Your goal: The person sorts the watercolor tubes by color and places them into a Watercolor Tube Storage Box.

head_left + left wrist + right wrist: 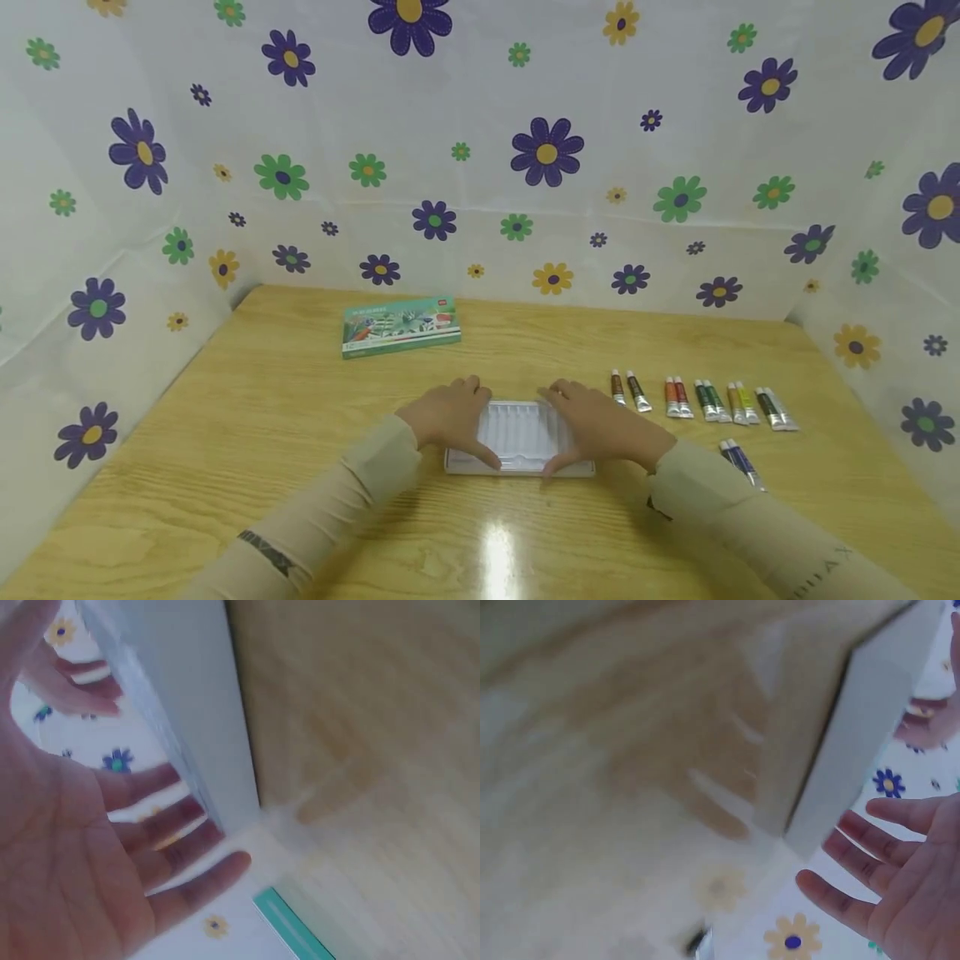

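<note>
A clear plastic tray (517, 429) with several long slots lies over a shallow white box (520, 471) in front of me. My left hand (453, 419) spans its left side, thumb at the near edge and fingertips at the far edge. On the right side, my right hand (596, 423) lies the same way, mirrored. In the left wrist view the fingers (161, 817) reach the tray's rim, rather straight and spread. The right fingers (862, 859) also look straight in the right wrist view, some tips right at the box's white side (855, 742).
A flat green picture box (401, 327) lies at the back left of the wooden table (247, 417). Paint tubes lie to the right in small groups: brown and black (630, 390), red (678, 397), green (711, 401), yellow (742, 403), dark and silver (776, 409), blue (742, 465). A flowered curtain (465, 108) encloses the table.
</note>
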Tool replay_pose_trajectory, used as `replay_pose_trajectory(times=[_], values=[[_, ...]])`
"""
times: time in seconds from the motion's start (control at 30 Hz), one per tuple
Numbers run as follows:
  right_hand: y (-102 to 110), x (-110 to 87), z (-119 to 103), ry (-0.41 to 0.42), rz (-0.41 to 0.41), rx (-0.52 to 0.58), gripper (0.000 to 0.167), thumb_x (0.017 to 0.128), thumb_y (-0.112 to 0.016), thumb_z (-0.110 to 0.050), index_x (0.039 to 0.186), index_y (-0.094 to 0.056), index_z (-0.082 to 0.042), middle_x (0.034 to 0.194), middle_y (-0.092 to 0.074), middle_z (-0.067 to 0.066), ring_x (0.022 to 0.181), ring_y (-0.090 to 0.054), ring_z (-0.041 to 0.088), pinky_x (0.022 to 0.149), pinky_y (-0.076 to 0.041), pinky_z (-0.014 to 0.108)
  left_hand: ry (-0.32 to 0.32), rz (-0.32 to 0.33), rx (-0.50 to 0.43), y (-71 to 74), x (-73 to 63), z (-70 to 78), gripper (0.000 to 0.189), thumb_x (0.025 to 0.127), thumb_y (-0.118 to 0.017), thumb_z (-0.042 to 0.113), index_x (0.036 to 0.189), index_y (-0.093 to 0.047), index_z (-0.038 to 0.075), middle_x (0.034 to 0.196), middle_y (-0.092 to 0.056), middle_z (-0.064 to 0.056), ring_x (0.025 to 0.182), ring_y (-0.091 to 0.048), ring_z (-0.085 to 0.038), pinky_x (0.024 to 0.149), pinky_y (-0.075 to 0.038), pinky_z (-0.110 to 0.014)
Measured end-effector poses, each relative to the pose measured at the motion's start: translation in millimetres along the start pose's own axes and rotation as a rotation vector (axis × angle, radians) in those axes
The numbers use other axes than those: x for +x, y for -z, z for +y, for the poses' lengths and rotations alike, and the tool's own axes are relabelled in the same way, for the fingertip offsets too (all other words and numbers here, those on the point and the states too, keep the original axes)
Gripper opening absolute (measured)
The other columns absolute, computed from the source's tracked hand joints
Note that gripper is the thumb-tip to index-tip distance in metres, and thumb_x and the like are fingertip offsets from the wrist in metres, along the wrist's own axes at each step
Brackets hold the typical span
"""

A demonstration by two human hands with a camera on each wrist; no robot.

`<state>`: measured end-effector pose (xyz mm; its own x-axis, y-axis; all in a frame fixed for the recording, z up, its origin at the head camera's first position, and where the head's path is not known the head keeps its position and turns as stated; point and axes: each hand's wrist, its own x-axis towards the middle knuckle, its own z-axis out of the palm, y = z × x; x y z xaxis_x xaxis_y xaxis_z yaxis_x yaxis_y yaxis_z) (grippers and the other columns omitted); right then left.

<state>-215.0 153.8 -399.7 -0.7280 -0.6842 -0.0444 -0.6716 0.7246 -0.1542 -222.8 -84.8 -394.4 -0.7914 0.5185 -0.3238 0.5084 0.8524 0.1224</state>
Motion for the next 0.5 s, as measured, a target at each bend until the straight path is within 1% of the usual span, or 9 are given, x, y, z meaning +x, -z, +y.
replay_pose_trajectory(times=[0.07, 0.1, 0.13, 0.2, 0.27, 0.33, 0.43, 0.5], values=[[4.7, -2.8, 4.2, -0.05, 0.019, 0.021, 0.095, 0.071, -0.068, -0.063, 0.138, -0.041, -0.002, 0.13, -0.051, 0.016, 0.112, -0.056, 0.031, 0.093, -0.048, 0.044, -0.007, -0.026, -0.077, 2.3, 3.3, -8.4, 0.088, 0.075, -0.062, 0.067, 0.138, -0.044, 0.009, 0.137, -0.045, -0.013, 0.123, -0.048, -0.029, 0.1, -0.043, -0.043], [8.1, -4.1, 6.8, -0.078, 0.037, 0.038, 0.087, 0.075, -0.068, -0.057, 0.138, -0.043, -0.002, 0.13, -0.051, 0.016, 0.112, -0.056, 0.031, 0.093, -0.048, 0.044, -0.013, -0.034, -0.122, 4.0, 5.2, -12.7, 0.077, 0.079, -0.062, 0.061, 0.135, -0.047, 0.01, 0.135, -0.048, -0.013, 0.122, -0.049, -0.029, 0.1, -0.042, -0.044], [11.4, -5.6, 10.4, -0.097, 0.067, 0.042, 0.079, 0.078, -0.069, -0.051, 0.135, -0.045, -0.002, 0.128, -0.053, 0.016, 0.11, -0.058, 0.031, 0.091, -0.049, 0.044, -0.024, -0.038, -0.159, 5.6, 7.2, -17.2, 0.066, 0.083, -0.061, 0.055, 0.131, -0.052, 0.01, 0.132, -0.05, -0.012, 0.121, -0.05, -0.028, 0.1, -0.043, -0.044], [18.6, -8.4, 18.2, -0.138, 0.129, 0.039, 0.06, 0.083, -0.069, -0.037, 0.129, -0.052, -0.002, 0.12, -0.058, 0.015, 0.103, -0.061, 0.029, 0.086, -0.051, 0.043, -0.055, -0.032, -0.213, 8.9, 11.4, -26.2, 0.043, 0.089, -0.06, 0.04, 0.121, -0.06, 0.011, 0.122, -0.057, -0.009, 0.113, -0.055, -0.024, 0.096, -0.045, -0.041], [25.1, -10.0, 26.6, -0.183, 0.181, 0.038, 0.045, 0.084, -0.07, -0.025, 0.12, -0.058, 0.0, 0.109, -0.063, 0.015, 0.092, -0.064, 0.026, 0.079, -0.053, 0.04, -0.088, -0.006, -0.242, 11.3, 15.6, -33.9, 0.025, 0.091, -0.061, 0.027, 0.111, -0.065, 0.012, 0.111, -0.063, -0.006, 0.104, -0.058, -0.021, 0.092, -0.047, -0.037], [29.0, -10.6, 35.5, -0.24, 0.206, 0.036, 0.035, 0.084, -0.069, -0.016, 0.112, -0.061, 0.002, 0.099, -0.066, 0.014, 0.083, -0.064, 0.024, 0.073, -0.054, 0.038, -0.098, 0.017, -0.271, 13.3, 19.6, -39.6, 0.015, 0.091, -0.061, 0.019, 0.103, -0.069, 0.012, 0.105, -0.066, -0.005, 0.099, -0.06, -0.019, 0.089, -0.048, -0.035], [31.2, -10.6, 45.5, -0.326, 0.196, 0.057, 0.026, 0.084, -0.066, -0.008, 0.106, -0.063, 0.006, 0.09, -0.068, 0.017, 0.076, -0.063, 0.023, 0.07, -0.053, 0.037, -0.105, 0.034, -0.318, 15.7, 25.6, -44.0, 0.012, 0.089, -0.063, 0.012, 0.097, -0.071, 0.012, 0.1, -0.069, -0.004, 0.095, -0.061, -0.018, 0.086, -0.049, -0.034], [29.7, -11.4, 51.1, -0.373, 0.175, 0.062, 0.023, 0.084, -0.064, -0.006, 0.103, -0.064, 0.008, 0.09, -0.068, 0.019, 0.074, -0.061, 0.022, 0.07, -0.052, 0.038, -0.106, 0.033, -0.341, 16.2, 30.1, -44.8, 0.01, 0.087, -0.064, 0.011, 0.094, -0.072, 0.012, 0.097, -0.07, -0.003, 0.092, -0.061, -0.016, 0.085, -0.049, -0.033]])
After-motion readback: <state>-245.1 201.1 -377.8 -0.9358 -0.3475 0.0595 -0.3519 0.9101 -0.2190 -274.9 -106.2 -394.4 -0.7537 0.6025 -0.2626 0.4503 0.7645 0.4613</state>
